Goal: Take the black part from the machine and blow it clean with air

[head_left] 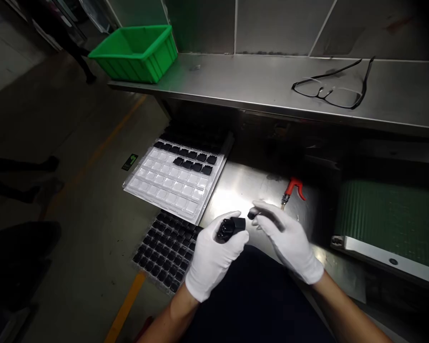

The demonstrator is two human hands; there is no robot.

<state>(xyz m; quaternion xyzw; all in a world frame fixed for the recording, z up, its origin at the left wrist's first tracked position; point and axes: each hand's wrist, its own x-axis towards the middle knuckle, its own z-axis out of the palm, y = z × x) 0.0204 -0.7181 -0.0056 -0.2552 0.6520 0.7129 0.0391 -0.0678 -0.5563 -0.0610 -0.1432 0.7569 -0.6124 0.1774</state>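
Observation:
My left hand, in a white glove, is closed around a black plastic part with a blocky end and a rounded, glossy side. Just to its right, my right hand, also gloved in white, pinches a small dark piece; its full shape is hidden by the fingers. The two hands are close but apart. Beyond my left hand lies a clear plastic tray with square pockets. Black parts fill its far rows and part of a middle row, while the near pockets are bare.
Lower left, another tray holds many black parts. A red air gun lies on the metal bench, left of a green conveyor belt. The raised shelf bears a green bin and eyeglasses. People's legs show at left.

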